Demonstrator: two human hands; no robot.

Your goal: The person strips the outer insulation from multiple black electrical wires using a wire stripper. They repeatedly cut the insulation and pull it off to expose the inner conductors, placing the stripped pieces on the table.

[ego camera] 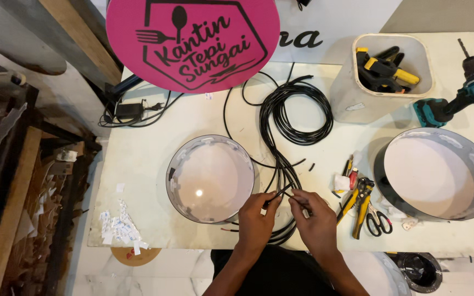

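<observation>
1. The left hand [256,219] and the right hand [315,222] meet over the near edge of the white desk [154,219]. Both are closed in a pinch on ends of the black cable [281,193], the left gripping a short end that points up and to the right, the right holding a strand between thumb and fingertips.
2. The black cable runs from the hands in a bundle of several strands, loops off the near desk edge between the wrists, and climbs to a loose coil [297,112] at mid-desk.
3. Just left of the hands sits a shallow round ring frame [210,178] with a shiny metal wall; it holds nothing but small white tabs around its inner wall.
4. Right of the hands lie yellow-handled wire strippers [361,200], small black-handled scissors [378,221] and a few small red and white bits.
5. Farther right stands a larger ring frame [437,172], dark outside, likewise lined with white tabs.
6. On the near left corner lies a scatter of white paper scraps [117,227].
7. At the far side a white square tub [382,77] contains yellow-and-black clamps [386,68].
8. Beside the tub lies a teal cordless drill [459,98].
9. A round pink sign panel [193,41] overhangs the far edge, with a black power adapter [129,111] to its left.
</observation>
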